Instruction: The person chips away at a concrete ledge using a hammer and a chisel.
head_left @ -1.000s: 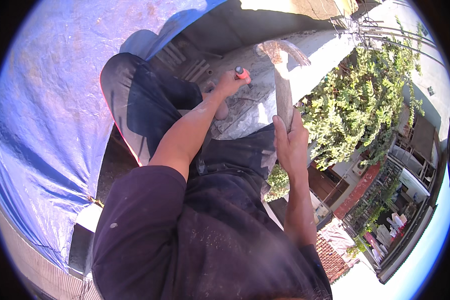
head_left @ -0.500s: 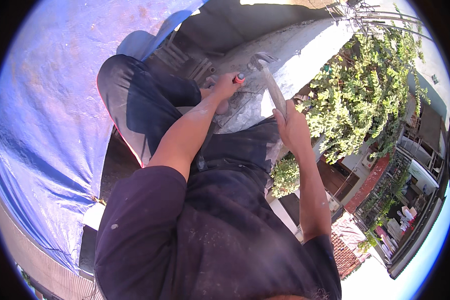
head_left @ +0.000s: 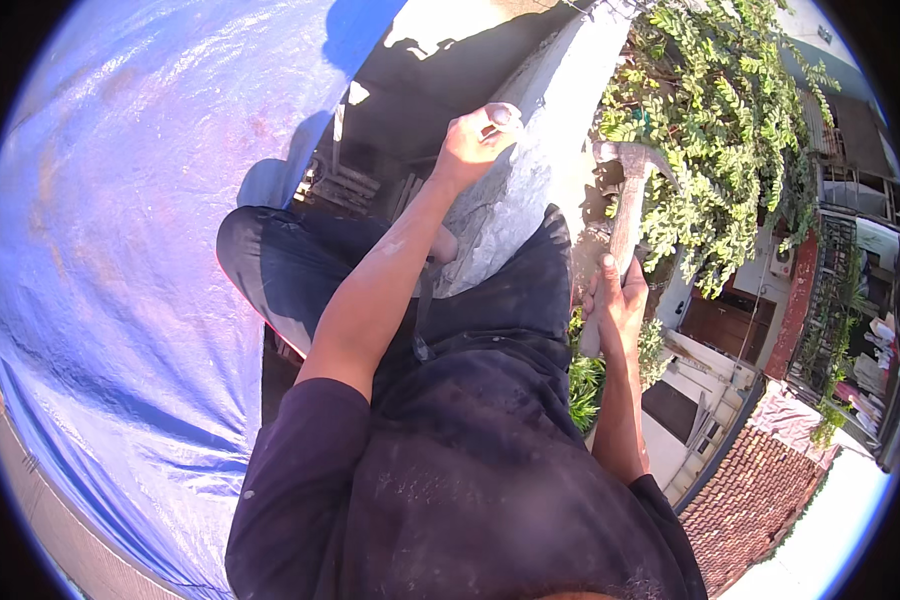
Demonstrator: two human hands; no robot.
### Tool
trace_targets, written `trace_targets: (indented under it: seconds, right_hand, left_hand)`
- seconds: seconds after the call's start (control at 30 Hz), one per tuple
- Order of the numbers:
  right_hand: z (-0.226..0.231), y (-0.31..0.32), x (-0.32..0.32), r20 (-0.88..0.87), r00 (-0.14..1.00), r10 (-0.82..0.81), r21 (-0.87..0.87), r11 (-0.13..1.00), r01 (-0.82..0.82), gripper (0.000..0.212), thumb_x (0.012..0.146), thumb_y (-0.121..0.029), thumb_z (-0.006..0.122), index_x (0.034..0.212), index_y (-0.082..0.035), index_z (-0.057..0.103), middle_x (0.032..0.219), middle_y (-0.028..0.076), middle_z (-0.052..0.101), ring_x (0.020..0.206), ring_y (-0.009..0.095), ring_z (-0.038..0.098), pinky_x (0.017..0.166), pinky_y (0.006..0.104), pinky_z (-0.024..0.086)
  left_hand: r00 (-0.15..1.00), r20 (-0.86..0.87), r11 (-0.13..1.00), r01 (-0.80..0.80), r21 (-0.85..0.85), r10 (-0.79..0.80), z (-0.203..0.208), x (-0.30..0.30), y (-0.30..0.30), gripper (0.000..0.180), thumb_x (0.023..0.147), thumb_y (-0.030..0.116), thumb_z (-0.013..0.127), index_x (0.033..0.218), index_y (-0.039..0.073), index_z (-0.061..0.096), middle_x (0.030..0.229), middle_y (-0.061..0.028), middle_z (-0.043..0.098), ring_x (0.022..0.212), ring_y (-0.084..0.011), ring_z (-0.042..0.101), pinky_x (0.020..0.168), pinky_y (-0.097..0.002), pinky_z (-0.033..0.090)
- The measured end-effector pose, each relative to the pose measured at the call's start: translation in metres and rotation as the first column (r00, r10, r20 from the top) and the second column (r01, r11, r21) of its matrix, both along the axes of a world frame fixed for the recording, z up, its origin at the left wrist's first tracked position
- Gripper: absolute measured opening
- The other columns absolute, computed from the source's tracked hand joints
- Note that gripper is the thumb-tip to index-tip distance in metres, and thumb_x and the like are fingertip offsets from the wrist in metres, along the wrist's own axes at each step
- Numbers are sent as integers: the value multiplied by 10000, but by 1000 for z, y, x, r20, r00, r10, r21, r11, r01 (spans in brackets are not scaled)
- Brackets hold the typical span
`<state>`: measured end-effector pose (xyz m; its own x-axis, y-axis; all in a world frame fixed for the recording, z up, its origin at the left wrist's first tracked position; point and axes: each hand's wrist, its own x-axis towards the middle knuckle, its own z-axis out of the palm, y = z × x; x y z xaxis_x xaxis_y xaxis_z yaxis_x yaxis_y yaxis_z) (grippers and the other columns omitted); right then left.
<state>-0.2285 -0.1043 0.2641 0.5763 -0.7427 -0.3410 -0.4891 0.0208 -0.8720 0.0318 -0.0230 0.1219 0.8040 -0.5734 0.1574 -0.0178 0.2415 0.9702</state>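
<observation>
Hammer: one; in the right hand [head_left: 620, 295], head uppermost, beyond the right edge of the pale ledge [head_left: 550, 125] and in front of the leafy plant [head_left: 715, 130] as seen from above; the hammer [head_left: 628, 210] appears clear of the ledge
Right hand: grasping the wooden handle on its lower part, thumb along the wood, a stub of handle below the fist; the low grip probably gives the head reach and swing
Left hand: fingers curled, over the ledge [head_left: 470, 150]; a small rounded shape shows at the thumb, too blurred to name; cannot tell whether anything is held, nor whether the hand touches the ledge
Legs: two, in dark trousers [head_left: 490, 310]; set apart, one knee bent outward, likely for a steady seat
Tarp: one blue sheet [head_left: 140, 190], left side; perhaps hung as shade
Counts: hands, two; tiled roof [head_left: 755, 490], one, lower right; long strips [head_left: 345, 190] behind the bent knee, several, too shadowed to count
</observation>
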Motion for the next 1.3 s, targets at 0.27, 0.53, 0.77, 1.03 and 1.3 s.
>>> trace_targets:
  seconds: [0.27,0.53,0.77,1.03,1.3]
  right_hand:
    - [17,13,9,42,998,37,-7,999,-37,378,1025,-379,648,1095,-25,536,621,-23,505,478,82,492,427,259,403]
    - [42,13,12,40,989,141,-211,969,-130,364,1032,-359,640,1109,-12,564,629,-13,543,498,70,499,464,260,411]
    - [81,20,36,288,929,234,-610,792,-11,268,1039,-193,617,1170,25,532,677,37,612,578,88,585,540,270,466]
    - [4,0,24,-368,892,263,-522,736,-432,386,1025,-271,622,1152,80,524,622,212,621,635,407,688,608,445,523]
    - [78,23,20,264,954,140,-430,903,-13,310,1072,-268,567,1161,27,529,627,9,552,516,74,516,472,249,415]
  left_hand:
    - [998,60,998,17,57,-21,11,-6,-14,141,903,42,763,1019,1,694,881,-11,694,814,-70,625,773,-242,524]
    - [983,75,977,157,145,-169,8,-6,-16,179,907,66,753,1074,9,723,960,-49,745,904,-116,696,855,-287,560]
    - [953,260,957,79,279,-154,21,-17,-26,227,863,96,791,1065,11,733,909,-132,767,851,-228,740,798,-343,570]
    - [828,464,847,25,532,-315,24,-26,-36,296,772,-3,663,1053,37,747,914,-208,742,902,-368,736,843,-433,569]
    - [955,264,953,56,299,-138,5,-10,-36,273,843,131,824,1081,21,748,909,-160,770,865,-254,756,786,-360,558]
